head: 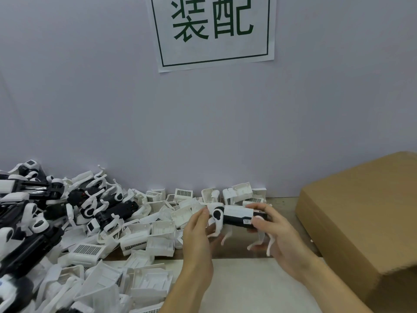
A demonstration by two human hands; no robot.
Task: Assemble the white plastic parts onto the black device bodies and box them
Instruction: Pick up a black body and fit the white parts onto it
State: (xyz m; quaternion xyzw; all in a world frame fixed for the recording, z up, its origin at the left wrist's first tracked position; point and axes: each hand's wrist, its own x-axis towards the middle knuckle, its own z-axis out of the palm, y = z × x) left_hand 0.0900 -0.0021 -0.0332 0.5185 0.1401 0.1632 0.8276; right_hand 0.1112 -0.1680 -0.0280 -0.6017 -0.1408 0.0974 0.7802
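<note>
The closed cardboard box [361, 222] sits at your right; what's inside is hidden. Left, white plastic parts [144, 236] lie heaped on the tabletop [248, 285]. Your left hand [198, 236] and right hand [277, 231] have fingers clamped on the device body [237, 216], held above the tabletop. It looks light and rigid; grip the body, not the thin legs.

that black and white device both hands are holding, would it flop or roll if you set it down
The device looks like rigid moulded plastic, so its body probably stays stiff. The thin white arms hanging beneath it look bendy and perhaps fragile. With those arms and its boxy body it seems unlikely to roll. The left hand and right hand hold it easily, suggesting it's light.
</note>
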